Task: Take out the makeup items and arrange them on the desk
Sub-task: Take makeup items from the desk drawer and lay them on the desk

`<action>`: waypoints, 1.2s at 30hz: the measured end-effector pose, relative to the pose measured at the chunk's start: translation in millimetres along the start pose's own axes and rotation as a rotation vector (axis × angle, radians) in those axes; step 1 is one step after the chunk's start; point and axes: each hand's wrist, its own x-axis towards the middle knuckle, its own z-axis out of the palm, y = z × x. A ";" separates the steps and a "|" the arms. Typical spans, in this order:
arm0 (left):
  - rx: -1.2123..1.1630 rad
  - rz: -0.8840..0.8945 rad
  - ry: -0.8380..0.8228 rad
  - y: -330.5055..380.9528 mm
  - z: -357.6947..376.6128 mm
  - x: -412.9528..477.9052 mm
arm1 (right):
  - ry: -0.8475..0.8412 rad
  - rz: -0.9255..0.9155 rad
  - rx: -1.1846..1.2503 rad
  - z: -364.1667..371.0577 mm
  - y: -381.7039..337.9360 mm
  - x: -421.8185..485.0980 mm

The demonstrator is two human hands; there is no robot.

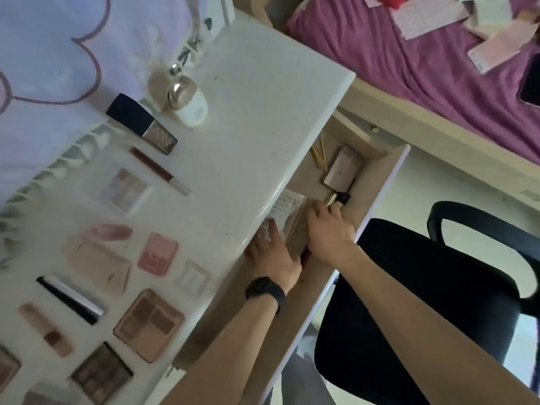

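Both of our arms reach into the one open drawer [368, 182] under the white bench [248, 97]. Our left grip [271, 254], with a black watch [264, 290] at the wrist, lies with its fingers stretched fairly straight and released, touching a clear printed packet [287, 207] that sits half under the bench edge. Our right grip [328, 229] is beside it, fingers bent down at a small gold-and-black item [336, 198]; we cannot tell whether it grasps that item or only touches it. Further back in the drawer we count one pink box [342, 171] and two thin gold sticks [318, 153]. The makeup already out lies spread on the bench: one white bottle with a silver cap [187, 102], one dark-capped bottle [140, 124], one slim lip tube [159, 171], one clear pale palette [125, 190], one pink compact [157, 254], one beige pouch [98, 264], one small clear case [194, 276], one black-and-white stick [70, 299], one brown four-pan palette [149, 324], one nude tube [45, 328] and one dark many-pan palette [102, 372]. More items at the lower left edge are too blurred to count. One black chair [423, 287] stands just beside the drawer, and a bed [438, 68] with a purple sheet lies beyond.
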 end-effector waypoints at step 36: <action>-0.585 0.267 0.476 4.4 -115.8 -57.5 | -0.038 -0.216 -0.350 -11.9 29.8 -14.5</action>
